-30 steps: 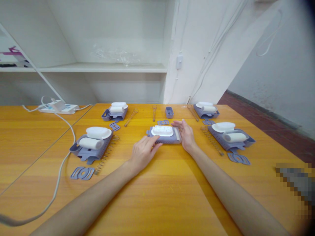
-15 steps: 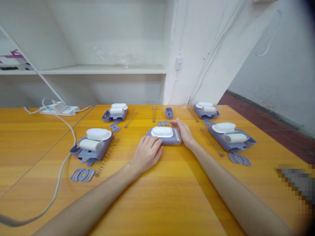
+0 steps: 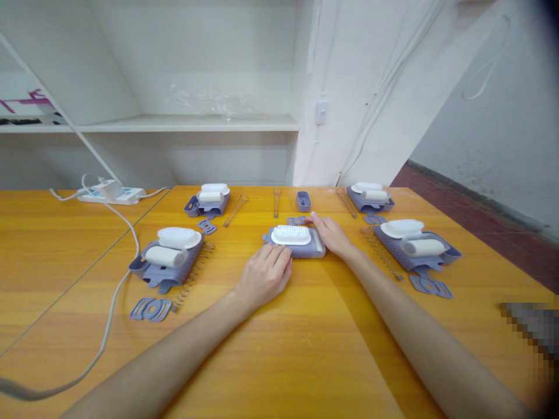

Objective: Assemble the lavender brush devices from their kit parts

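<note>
In the middle of the table lies a purple-grey perforated plastic holder (image 3: 301, 252) on its side. A white brush head (image 3: 291, 235), bristles up, rests on it. My left hand (image 3: 267, 270) is at the holder's front left, its curled fingers on the front edge and partly hidden. My right hand (image 3: 331, 234) lies along the right end, fingers stretched out toward a flat purple slotted plate (image 3: 297, 221) behind. Beyond stand a small purple cup (image 3: 303, 201) and a wire spring (image 3: 276, 203).
Similar holders with white brushes and rollers lie at the near left (image 3: 168, 256), far left (image 3: 212, 201), far right (image 3: 370, 198) and near right (image 3: 417, 247), with springs and slotted plates beside them. A power strip (image 3: 113, 194) and a long white cable (image 3: 111, 308) occupy the left.
The whole view has shifted slightly, so things appear a little further right. My left fingers are curled slightly tighter at the holder's front edge; my right hand stays at its end.
</note>
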### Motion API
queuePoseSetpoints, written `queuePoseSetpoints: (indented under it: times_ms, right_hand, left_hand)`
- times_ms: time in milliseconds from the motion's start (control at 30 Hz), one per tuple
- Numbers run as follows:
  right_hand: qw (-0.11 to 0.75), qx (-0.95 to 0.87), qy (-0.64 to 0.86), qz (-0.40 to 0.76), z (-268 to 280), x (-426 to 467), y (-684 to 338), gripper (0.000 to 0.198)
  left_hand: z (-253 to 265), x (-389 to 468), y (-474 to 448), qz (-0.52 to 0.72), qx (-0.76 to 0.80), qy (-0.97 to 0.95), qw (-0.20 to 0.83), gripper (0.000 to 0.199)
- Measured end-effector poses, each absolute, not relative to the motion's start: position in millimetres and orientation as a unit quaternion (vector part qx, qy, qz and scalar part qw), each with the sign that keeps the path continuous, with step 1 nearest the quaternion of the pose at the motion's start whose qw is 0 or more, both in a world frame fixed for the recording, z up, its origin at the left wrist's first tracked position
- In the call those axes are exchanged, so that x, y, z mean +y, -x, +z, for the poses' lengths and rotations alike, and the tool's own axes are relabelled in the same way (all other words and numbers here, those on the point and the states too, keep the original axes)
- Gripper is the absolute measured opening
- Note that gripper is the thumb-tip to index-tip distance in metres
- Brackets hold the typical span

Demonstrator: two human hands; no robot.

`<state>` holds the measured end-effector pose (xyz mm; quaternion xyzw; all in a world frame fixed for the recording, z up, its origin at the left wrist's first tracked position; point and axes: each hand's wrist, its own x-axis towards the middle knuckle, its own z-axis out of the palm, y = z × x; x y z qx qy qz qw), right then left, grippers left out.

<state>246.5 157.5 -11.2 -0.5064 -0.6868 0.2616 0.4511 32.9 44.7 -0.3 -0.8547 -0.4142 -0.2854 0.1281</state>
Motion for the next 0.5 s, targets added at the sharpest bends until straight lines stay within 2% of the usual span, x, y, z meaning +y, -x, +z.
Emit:
queuePoseSetpoints:
  times_ms: [133,300,400,500]
  right_hand:
    - [0.37,-0.749,0.516,0.189,-2.1,160.3,-251.0,0.041]
    - [0.294,-0.819,0.481,0.105,15.1,180.1,-221.6,0.029]
    - [0.223,-0.848,0.472,0.091,22.2,196.3,-194.4,0.034]
    - [0.109,-0.877,0.463,0.069,26.3,210.2,-171.4,0.045]
  left_hand:
    - [1.4,43.7,-34.7,-0.273,-0.418,0.855,0.137,0.017]
    - [4.0,42.8,-35.4,-0.262,-0.416,0.858,0.147,0.016]
    - [3.6,43.4,-35.0,-0.26,-0.413,0.858,0.162,0.016]
    - [2.5,44.3,-34.3,-0.258,-0.413,0.855,0.176,0.017]
